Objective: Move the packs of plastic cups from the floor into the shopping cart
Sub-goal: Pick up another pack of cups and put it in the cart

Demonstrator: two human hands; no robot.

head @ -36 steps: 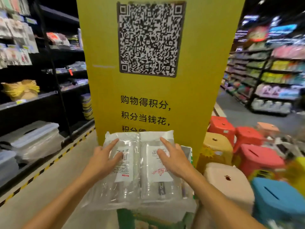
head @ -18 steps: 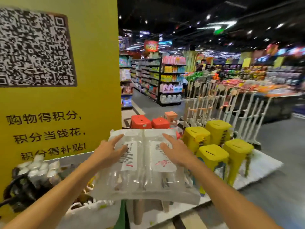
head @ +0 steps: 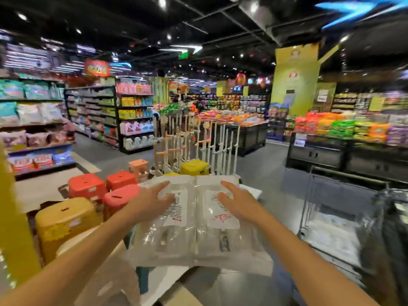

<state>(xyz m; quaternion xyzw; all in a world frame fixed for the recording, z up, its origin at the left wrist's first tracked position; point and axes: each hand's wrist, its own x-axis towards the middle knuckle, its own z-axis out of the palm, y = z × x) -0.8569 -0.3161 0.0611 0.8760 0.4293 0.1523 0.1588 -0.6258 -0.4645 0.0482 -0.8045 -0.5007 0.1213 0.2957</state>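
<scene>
The shopping cart (head: 348, 176), a grey wire basket with a tubular rim, stands blurred at 3 o'clock. Moulded plastic stools (head: 64, 219), smooth and glossy in red and yellow, crowd 9 o'clock. The packs of plastic cups (head: 194, 244) ride in the air toward 6 o'clock, off the floor and not yet over the cart: two clear, crinkly film sleeves side by side, each with a white printed label. They look light, slippery and easily crushed, best borne along the long outer edges, never squeezed. The left hand (head: 152, 202) and right hand (head: 237, 203) lie flat on top, fingers straight and spread; what supports the packs beneath is hidden
</scene>
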